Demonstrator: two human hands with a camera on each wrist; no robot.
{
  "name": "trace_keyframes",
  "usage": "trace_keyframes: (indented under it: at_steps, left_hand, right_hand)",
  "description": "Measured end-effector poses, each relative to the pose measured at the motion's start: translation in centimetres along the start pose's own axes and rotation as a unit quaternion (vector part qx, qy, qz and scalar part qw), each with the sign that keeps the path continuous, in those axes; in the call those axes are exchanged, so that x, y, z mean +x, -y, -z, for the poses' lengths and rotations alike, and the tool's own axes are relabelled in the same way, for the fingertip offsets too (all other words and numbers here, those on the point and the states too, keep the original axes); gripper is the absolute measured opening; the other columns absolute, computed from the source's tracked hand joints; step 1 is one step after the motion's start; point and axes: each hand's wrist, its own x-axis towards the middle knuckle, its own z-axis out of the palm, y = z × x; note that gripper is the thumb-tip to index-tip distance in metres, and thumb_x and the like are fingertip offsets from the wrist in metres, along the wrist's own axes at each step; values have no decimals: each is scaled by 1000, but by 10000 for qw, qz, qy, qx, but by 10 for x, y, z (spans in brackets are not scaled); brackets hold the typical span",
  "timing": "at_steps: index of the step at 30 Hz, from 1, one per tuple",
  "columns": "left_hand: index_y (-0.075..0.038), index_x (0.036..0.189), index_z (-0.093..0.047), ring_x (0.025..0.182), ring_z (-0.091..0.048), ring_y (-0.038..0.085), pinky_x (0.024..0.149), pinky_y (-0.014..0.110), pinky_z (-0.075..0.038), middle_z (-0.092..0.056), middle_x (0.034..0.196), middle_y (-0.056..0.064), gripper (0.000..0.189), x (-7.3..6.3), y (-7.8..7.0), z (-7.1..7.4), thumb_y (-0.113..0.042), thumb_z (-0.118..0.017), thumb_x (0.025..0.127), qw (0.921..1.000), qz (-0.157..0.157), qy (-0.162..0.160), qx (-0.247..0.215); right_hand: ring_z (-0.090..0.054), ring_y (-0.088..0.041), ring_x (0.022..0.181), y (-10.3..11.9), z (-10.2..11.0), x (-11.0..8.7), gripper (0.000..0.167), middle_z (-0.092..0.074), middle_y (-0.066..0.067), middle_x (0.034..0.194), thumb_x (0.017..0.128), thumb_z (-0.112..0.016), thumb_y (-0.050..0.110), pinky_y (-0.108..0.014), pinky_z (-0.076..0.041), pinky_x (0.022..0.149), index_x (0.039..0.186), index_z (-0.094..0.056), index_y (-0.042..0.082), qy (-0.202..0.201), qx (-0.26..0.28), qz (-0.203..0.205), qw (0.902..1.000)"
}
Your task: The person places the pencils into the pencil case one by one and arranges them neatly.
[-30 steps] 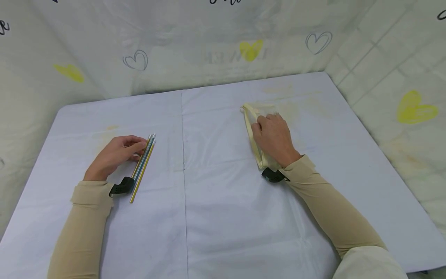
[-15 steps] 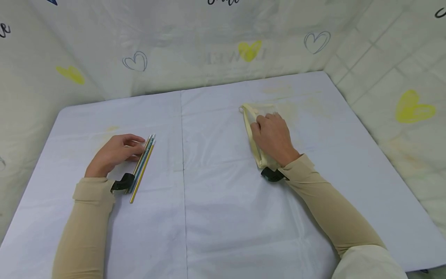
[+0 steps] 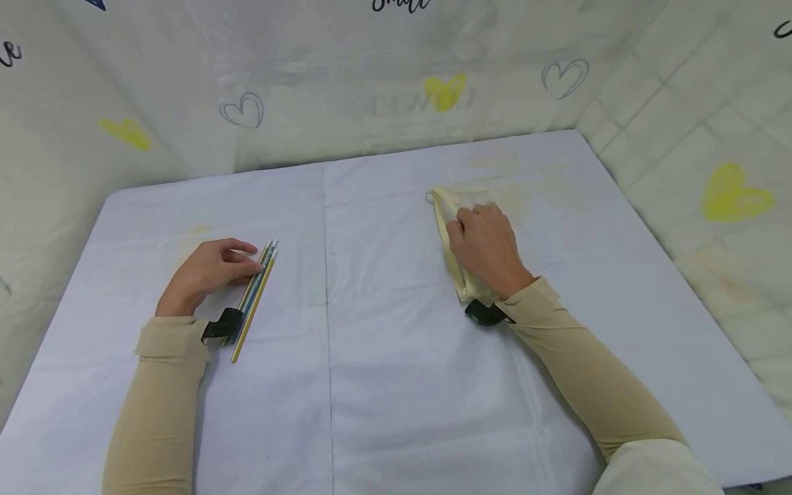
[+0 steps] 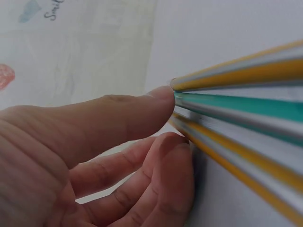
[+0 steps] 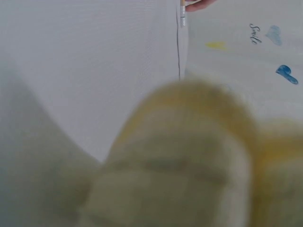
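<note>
My left hand (image 3: pixel 207 271) is at the upper ends of three pencils, two yellow-and-silver and one teal-and-silver, lying side by side on the left of the table. In the left wrist view the thumb reaches across to the teal pencil (image 4: pixel 236 111), while curled fingers come up against the nearest yellow pencil (image 4: pixel 236 161). The other yellow pencil (image 3: pixel 247 323) lies just beyond the thumb. On the right side, my right hand (image 3: pixel 485 244) grips a pale yellow zip pouch (image 3: pixel 449 251); its fingertips are hidden. The pouch appears large and blurred in the right wrist view.
A white cloth covers the table (image 3: pixel 383 399), with a fold line down its middle between the hands. Pale curtains (image 3: pixel 346 89) with hearts and lettering hang behind and at the sides. Black wrist cameras sit beside both wrists.
My left hand drew slightly back from the pencils, then moved right again, so its thumb now overlaps them. The right hand and pouch stay in place.
</note>
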Motion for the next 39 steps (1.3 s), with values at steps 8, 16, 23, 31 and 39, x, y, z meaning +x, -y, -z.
trace_keyframes:
  at_steps: [8,16,23,31,39]
  left_hand:
    - [-10,143,-57,89,-67,8,88,28,-50,-69,127,15,58,0,-4,-2,-37,-74,94,9998,112,-81,158]
    - [-10,137,-62,92,-66,16,85,27,-46,-66,132,20,48,-1,-10,-5,-34,-70,96,9994,205,-150,253]
    - [-8,131,-66,92,-67,18,83,28,-46,-70,127,21,41,-4,-13,-6,-32,-67,97,9988,107,-254,408]
    - [-9,134,-65,86,-69,6,88,25,-47,-72,127,17,43,-4,-5,-2,-34,-67,98,9997,-101,-141,169]
    - [-5,140,-58,85,-69,1,80,16,-59,-70,121,13,45,-9,-5,3,-21,-56,98,9995,-141,-83,-283]
  right_hand:
    - [-18,-19,59,1,4,0,44,-21,0,56,97,-41,4,-31,-22,65,55,-28,14,-33,-8,74,10000]
    - [-16,-19,60,1,6,0,45,-19,0,57,97,-40,4,-31,-19,64,56,-26,14,-77,1,137,9999]
    - [-16,-19,60,0,5,-1,44,-19,0,57,97,-40,5,-31,-18,64,56,-26,14,-22,15,68,10000]
    - [-15,-19,59,0,4,-1,45,-18,1,57,97,-40,4,-31,-17,64,56,-25,15,-101,-34,122,9999]
    - [-15,-19,59,0,5,-1,45,-18,1,57,97,-40,4,-31,-17,64,56,-25,15,-153,-49,157,9997]
